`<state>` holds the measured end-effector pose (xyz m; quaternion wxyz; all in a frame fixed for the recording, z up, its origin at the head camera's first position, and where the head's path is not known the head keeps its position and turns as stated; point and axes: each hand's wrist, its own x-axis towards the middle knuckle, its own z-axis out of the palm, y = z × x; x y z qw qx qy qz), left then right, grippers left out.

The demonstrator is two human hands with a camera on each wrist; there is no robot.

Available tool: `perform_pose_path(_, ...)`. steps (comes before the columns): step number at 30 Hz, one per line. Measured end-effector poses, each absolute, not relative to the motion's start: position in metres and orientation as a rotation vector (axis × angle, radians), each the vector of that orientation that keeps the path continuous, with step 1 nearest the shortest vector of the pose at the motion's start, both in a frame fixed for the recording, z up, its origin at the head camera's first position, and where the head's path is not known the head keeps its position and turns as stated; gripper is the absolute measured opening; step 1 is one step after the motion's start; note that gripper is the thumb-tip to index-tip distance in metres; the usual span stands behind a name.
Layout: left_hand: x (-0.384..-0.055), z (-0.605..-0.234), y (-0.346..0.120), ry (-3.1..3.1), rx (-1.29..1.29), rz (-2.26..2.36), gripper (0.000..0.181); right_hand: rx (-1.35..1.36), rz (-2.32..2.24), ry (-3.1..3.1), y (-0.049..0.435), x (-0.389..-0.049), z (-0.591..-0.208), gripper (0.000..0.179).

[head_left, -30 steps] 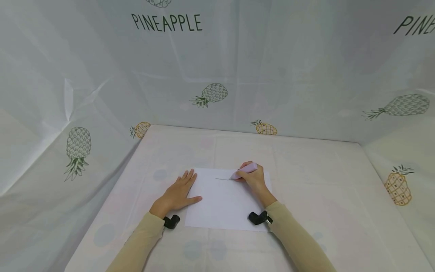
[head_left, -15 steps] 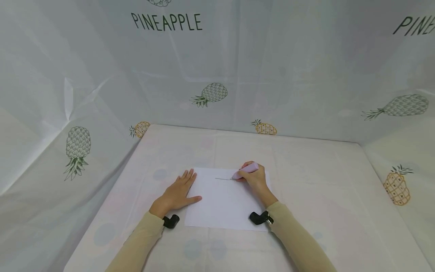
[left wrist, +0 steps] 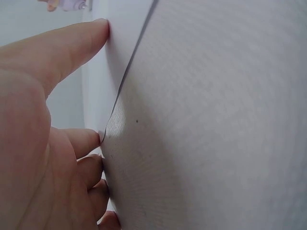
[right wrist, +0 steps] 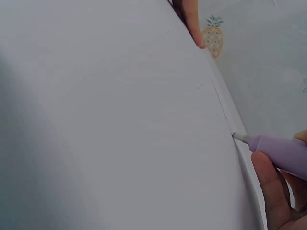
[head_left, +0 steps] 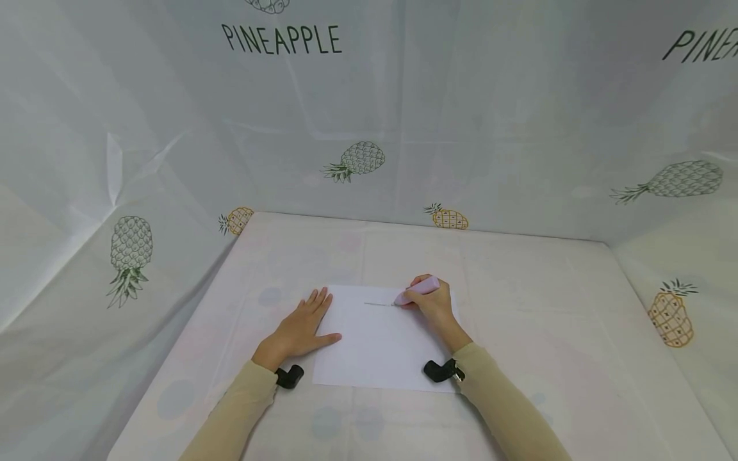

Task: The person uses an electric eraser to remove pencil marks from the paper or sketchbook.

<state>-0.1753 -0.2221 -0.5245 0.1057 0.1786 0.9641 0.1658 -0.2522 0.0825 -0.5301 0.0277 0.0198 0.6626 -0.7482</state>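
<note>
Can see pale tip [right wrist: 241,137] meeting paper [right wrist: 120,120] at end of thin line [right wrist: 219,100] in right wrist view; too small to resolve from head. Pinching lavender pen [right wrist: 283,153] in right hand [head_left: 435,310], toward far right of paper. Resting left hand [head_left: 300,328] across left edge, fingers spread. Blocking lower right of paper with black wrist camera [head_left: 438,371], right sleeve [head_left: 501,397]. Extended line slightly rightward versus a second ago.

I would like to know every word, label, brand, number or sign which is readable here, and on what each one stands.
"PINEAPPLE": wall cloth, upper left of the head view.
"PINE", next letter cut off by the picture edge: same cloth, upper right.
Paper: a drawn line, no words; tiny marks near it are too small to read.
Pen: no readable text.
</note>
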Motion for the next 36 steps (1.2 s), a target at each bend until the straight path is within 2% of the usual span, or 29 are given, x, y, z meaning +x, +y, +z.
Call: perform_pose_path(36, -0.1741, -0.5233, -0.2220, 2.840, 0.531, 0.507, 0.096, 0.041, -2.271, 2.084, 0.0781, -0.2524, -0.5317, 0.027)
